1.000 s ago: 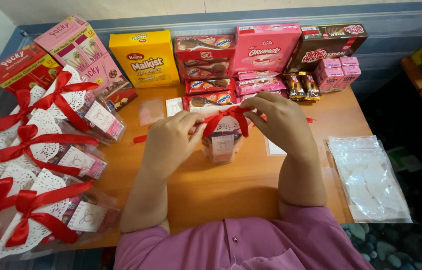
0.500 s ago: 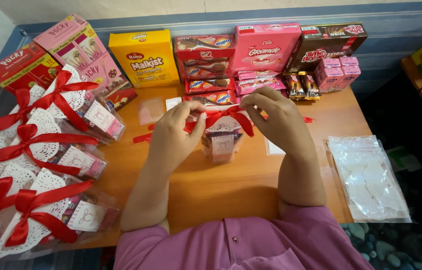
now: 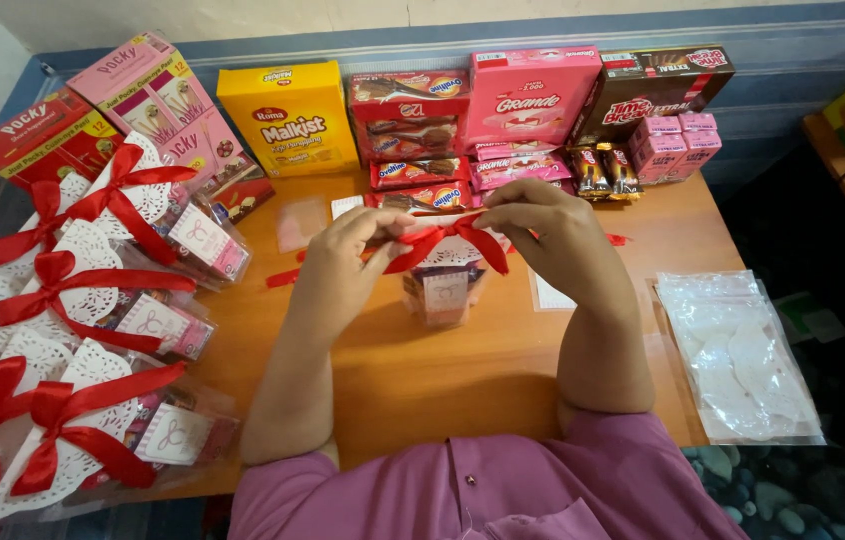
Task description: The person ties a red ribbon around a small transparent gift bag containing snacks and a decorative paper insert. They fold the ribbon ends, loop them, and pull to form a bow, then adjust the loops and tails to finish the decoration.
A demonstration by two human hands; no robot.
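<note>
A small clear gift bag [image 3: 441, 290] of snacks with a white doily top stands upright at the middle of the wooden table [image 3: 443, 380]. A red ribbon [image 3: 435, 243] runs across its neck. My left hand [image 3: 348, 268] pinches the ribbon's left part, and my right hand [image 3: 543, 238] pinches the right part just above the bag. Both ribbon ends trail out past my hands onto the table.
Several finished bags with red bows [image 3: 93, 290] lie stacked along the left. Snack boxes, a yellow one [image 3: 288, 118] and a pink one [image 3: 533, 95] among them, line the back edge. A packet of white doilies [image 3: 738, 355] lies at the right.
My hands have lifted and drawn the ribbon up at the bag's top; the loops between my fingers have shifted and pulled outward a little.
</note>
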